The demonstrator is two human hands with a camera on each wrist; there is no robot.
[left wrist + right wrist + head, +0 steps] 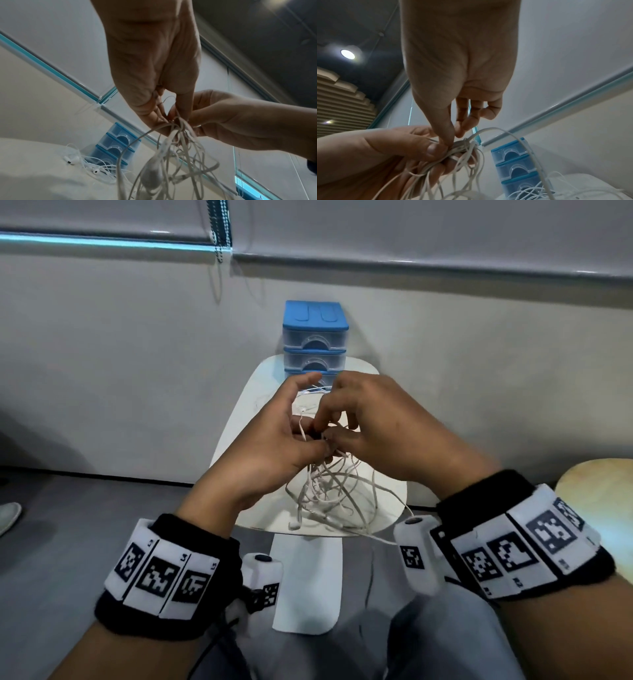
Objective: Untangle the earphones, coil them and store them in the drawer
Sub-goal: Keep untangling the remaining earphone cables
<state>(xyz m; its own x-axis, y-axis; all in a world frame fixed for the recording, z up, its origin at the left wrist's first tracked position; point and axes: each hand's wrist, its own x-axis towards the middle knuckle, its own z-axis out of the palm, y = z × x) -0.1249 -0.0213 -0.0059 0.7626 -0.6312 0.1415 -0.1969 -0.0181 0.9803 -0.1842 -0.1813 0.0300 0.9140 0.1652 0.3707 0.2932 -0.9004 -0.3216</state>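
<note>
Held above the worktop (239,419) in front of the drawers (315,337), the earphones (329,491) hang as a light, limp, snag-prone tangle, left hand (274,446) and right hand (373,426) both pinching its knotted top, the likeliest place to work loops free.

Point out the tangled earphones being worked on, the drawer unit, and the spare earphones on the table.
tangled earphones (329,491): head view, hanging cable loops.
drawer unit (315,314): head view, blue top.
spare earphones (95,171): left wrist view, an earbud.
</note>
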